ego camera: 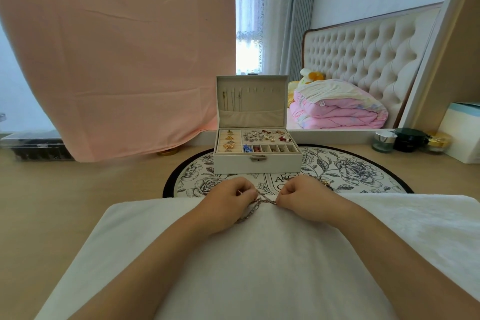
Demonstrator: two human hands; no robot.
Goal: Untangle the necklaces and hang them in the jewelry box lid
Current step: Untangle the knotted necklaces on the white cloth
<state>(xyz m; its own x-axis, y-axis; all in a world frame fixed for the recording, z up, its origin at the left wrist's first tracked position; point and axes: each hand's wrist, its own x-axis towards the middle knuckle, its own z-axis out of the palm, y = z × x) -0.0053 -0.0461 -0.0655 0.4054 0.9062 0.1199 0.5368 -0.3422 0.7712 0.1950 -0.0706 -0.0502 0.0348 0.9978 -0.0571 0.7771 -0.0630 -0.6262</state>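
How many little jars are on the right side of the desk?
3, by the mirror: a clear jar with a silver lid, a dark jar to its right, then a gold jar by the white box. More may be hidden.

A pink cloth (117,60) hangs at left; jars (409,139) stand near a floral mat (350,169).

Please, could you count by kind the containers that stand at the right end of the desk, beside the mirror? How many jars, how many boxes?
Jars: 3 (clear glass jar, dark jar, gold-coloured jar)
Boxes: 1 (white and teal box)
Total: 4
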